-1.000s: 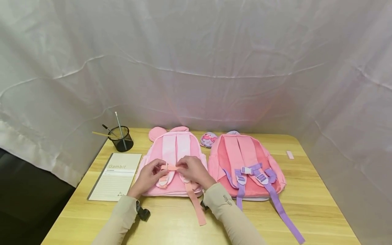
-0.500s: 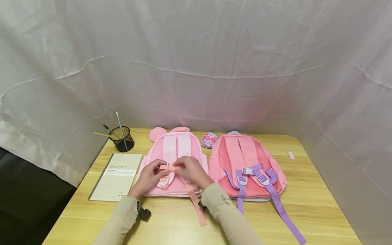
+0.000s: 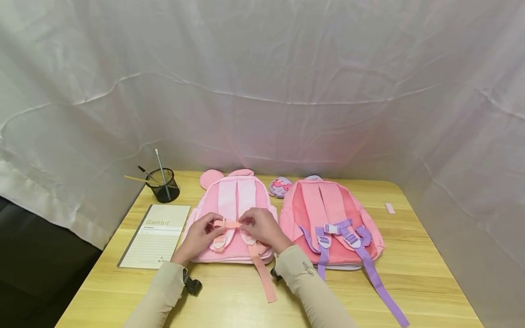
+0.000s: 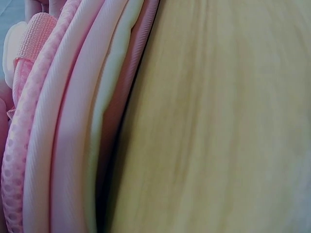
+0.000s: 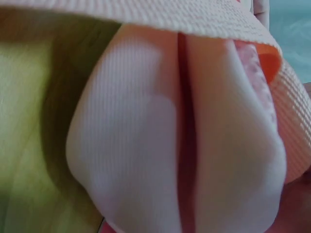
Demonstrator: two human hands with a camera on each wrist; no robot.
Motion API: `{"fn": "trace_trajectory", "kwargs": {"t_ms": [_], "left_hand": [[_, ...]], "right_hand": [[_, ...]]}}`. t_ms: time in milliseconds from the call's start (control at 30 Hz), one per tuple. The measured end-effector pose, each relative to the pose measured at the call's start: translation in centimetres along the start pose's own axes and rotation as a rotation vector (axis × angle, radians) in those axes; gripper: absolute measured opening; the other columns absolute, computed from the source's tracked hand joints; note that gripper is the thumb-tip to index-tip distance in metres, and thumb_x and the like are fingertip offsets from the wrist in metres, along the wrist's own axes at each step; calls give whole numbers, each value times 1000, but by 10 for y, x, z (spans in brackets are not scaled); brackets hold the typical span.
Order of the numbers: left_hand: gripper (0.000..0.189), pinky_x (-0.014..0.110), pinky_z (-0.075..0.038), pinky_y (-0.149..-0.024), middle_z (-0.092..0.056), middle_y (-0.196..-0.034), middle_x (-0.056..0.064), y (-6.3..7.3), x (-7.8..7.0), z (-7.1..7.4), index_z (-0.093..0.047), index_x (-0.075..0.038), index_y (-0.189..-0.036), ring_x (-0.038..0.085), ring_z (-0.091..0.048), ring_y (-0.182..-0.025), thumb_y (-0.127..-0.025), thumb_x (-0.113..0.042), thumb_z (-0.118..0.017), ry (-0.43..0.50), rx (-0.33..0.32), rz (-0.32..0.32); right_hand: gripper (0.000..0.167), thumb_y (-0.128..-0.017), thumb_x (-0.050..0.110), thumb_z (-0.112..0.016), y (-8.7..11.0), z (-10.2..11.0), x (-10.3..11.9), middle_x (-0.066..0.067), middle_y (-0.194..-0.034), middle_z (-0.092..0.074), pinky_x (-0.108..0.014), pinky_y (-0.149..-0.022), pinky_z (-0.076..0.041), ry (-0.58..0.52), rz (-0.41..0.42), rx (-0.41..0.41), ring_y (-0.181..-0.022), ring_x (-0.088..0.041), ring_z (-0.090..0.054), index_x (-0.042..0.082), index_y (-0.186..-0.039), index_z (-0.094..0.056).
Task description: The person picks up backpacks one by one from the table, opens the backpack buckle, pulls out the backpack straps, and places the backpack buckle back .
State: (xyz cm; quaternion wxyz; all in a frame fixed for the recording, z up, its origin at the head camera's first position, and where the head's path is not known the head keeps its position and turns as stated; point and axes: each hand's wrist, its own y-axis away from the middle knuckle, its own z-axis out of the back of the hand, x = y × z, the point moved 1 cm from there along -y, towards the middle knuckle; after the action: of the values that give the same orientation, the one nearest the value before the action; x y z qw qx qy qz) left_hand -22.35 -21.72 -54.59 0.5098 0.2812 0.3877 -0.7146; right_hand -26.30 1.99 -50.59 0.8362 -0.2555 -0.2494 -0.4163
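Note:
A light pink backpack (image 3: 224,193) lies on the table with its shoulder straps facing up. Across those straps runs a short peach strap (image 3: 232,224). My left hand (image 3: 200,236) pinches its left end, near a small white fitting. The right hand (image 3: 263,228) grips the other end between thumb and fingers. Below the left hand is a white strap adjuster (image 3: 219,243). A long loose peach webbing tail (image 3: 262,273) hangs over the backpack's lower edge onto the table. Layered backpack sides (image 4: 73,121) fill the left wrist view's left part; webbing (image 5: 160,14) crosses the right wrist view's top.
To the right lies a coral-pink backpack (image 3: 315,200) with purple straps (image 3: 375,278) and a white buckle (image 3: 331,229). A notebook (image 3: 156,237) and a black mesh pen holder (image 3: 167,193) are at left. A round purse (image 3: 280,187) sits behind; a small pink block (image 3: 389,208) lies far right.
Over the last half second my right hand has shifted slightly right, and the short peach strap looks straighter between the hands. The left hand stays in place.

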Motion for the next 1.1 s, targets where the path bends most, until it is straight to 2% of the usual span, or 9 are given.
{"fn": "trace_trajectory", "kwargs": {"t_ms": [233,500,633,833,1100], "left_hand": [[23,23,-50,-71,-69,-98,-1,0,0,-1,-67,-18,-115,10,-58,-78,-95,-22,-77,3,3,-1],[23,23,-50,-73,-70,-102,0,0,-1,-1,-67,-18,-114,10,-59,-81,-95,-24,-77,13,9,10],[23,23,-49,-74,-70,-103,0,0,-1,-1,-67,-19,-115,11,-58,-82,-95,-23,-77,13,5,-1],[23,24,-49,-74,-70,-104,0,0,1,-1,-68,-18,-115,11,-58,-82,-95,-21,-77,10,-8,-12],[22,24,-48,-75,-70,-104,0,0,1,-2,-68,-19,-115,12,-57,-83,-95,-22,-77,2,-5,1]], "right_hand": [[9,-88,11,-81,-4,-5,2,2,-92,-76,-23,-76,-54,-39,32,-6,-80,-8,-65,13,-98,-81],[11,-90,12,-80,-10,-11,9,-1,-95,-77,-22,-76,-54,-21,29,18,-81,-11,-68,12,-101,-81],[15,-90,15,-80,-8,-10,7,-1,-96,-76,-24,-80,-55,-29,9,22,-85,-12,-69,12,-105,-80],[17,-91,19,-80,-4,-5,0,1,-98,-77,-29,-86,-56,-7,32,24,-90,-12,-70,13,-107,-80],[14,-89,16,-81,-1,-5,-5,3,-95,-77,-27,-82,-55,3,41,27,-88,-10,-68,15,-103,-81]]}}
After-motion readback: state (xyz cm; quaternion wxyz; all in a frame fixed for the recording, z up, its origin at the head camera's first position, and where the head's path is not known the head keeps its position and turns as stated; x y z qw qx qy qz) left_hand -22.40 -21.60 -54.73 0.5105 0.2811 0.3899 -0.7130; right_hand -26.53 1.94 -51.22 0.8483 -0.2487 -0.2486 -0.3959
